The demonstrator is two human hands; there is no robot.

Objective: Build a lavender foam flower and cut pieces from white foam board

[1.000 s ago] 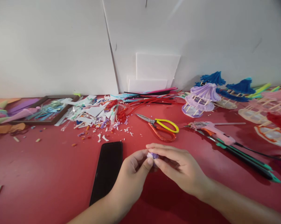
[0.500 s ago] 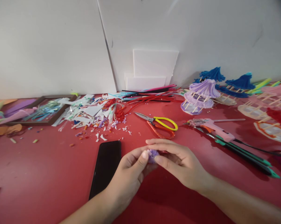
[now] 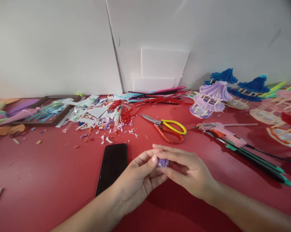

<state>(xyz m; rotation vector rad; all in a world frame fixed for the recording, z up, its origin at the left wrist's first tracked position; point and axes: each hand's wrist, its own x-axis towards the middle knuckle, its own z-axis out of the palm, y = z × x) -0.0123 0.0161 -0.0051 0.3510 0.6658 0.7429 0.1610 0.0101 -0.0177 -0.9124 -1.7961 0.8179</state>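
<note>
a small fuzzy purple piece [image 3: 163, 162] is clamped between the fingertips of the bare left hand [image 3: 140, 175] and the bare right hand [image 3: 192, 169], just below the frame's centre; above lie steel scissors [image 3: 158, 122] with yellow and red handles, and lower left of centre a black rectangular phone [image 3: 113, 164] (its near end hidden), on a red tabletop [image 3: 51, 170]

Small ruffled purple piece [image 3: 163, 163] between fingers [image 3: 178, 157]

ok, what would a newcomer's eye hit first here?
Probably the small purple tufted piece held between the left hand and right hand, lower center. Next, the yellow-and-red-handled scissors lying just beyond them on the red table. Then the lilac tiered-roof model, back right.
</note>
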